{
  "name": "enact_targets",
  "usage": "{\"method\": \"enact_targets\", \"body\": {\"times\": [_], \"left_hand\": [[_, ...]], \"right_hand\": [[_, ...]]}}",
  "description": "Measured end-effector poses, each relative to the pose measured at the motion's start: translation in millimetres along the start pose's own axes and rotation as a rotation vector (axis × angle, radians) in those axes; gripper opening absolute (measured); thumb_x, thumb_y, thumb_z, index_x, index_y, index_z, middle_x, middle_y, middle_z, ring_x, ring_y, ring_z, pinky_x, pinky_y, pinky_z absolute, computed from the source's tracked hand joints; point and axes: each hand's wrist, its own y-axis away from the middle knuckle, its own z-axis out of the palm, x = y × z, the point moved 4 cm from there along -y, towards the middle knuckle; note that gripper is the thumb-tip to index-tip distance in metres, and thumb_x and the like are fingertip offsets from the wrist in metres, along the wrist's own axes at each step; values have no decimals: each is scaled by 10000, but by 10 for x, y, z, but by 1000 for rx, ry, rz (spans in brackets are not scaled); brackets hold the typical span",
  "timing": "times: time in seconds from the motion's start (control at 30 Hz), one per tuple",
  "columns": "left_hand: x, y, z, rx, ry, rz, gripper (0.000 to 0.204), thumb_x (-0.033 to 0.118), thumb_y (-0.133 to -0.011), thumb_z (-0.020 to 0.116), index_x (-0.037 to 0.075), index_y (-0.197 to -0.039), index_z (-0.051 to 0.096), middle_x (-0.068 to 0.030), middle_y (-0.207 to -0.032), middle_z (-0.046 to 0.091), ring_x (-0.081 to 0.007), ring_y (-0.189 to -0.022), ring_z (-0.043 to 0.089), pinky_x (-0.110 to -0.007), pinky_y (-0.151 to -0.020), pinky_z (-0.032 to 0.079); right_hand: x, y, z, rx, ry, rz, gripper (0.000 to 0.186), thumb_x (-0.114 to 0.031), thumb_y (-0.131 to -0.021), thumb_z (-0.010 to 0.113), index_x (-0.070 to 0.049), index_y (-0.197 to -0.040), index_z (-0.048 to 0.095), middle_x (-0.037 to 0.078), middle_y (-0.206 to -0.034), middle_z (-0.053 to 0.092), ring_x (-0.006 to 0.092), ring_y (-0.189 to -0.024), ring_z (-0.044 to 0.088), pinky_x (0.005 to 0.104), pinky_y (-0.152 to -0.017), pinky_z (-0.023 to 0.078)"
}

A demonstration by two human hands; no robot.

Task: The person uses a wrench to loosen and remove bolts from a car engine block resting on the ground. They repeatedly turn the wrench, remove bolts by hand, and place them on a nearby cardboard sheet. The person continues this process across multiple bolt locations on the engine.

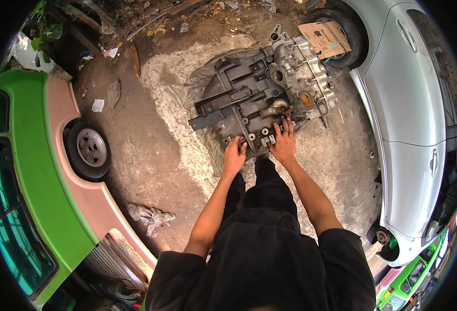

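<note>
A dark cast-metal engine housing [238, 93] lies on a crumpled grey cloth [205, 147] on the concrete, with a silvery engine part [306, 78] with several ports attached or resting at its back right. My left hand [235, 153] grips the housing's near edge at the left, fingers bent over it. My right hand [284, 137] holds the same edge farther right, fingers curled onto the metal beside some bolt holes. Both forearms reach up from the lower edge, over my dark-clothed legs.
A green and pink car [37, 166] flanks the left, a silver car [404, 119] the right. Cardboard [321, 39] leans by the silver car's front tyre. A crumpled rag [150, 217] lies low left. Debris, planks and leaves line the back.
</note>
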Motion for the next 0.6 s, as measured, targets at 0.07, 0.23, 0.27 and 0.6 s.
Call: {"method": "enact_targets", "body": {"times": [0.07,0.23,0.27,0.6], "left_hand": [[-15,26,15,42,-37,13,336,181,-944,577,-62,-1175,566,-247,-1130,612,-405,-1056,590,-433,-884,472],[-140,19,56,73,-70,-4,407,245,-978,533,-69,-1237,545,-256,-1252,568,-418,-1150,545,-431,-953,449],[-172,23,51,68,-51,-27,422,251,-979,532,-72,-1251,538,-258,-1268,560,-419,-1163,538,-428,-964,445],[-259,120,-58,57,159,-169,459,231,-980,545,-124,-1268,502,-260,-1185,618,-354,-1105,607,-375,-921,470]], "right_hand": [[-4,-6,8,3,2,2,874,-208,-605,817,-142,-1364,387,156,-1500,241,369,-1427,151,498,-1123,260],[4,-3,13,7,8,2,851,-218,-619,812,-140,-1359,397,152,-1505,238,368,-1428,148,495,-1123,261],[2,-4,13,9,7,2,849,-218,-618,812,-141,-1357,400,152,-1504,239,367,-1428,148,495,-1123,263],[-20,-11,-29,-18,-28,28,856,-229,-635,806,-154,-1386,402,129,-1515,235,337,-1439,148,527,-1134,238]]}}
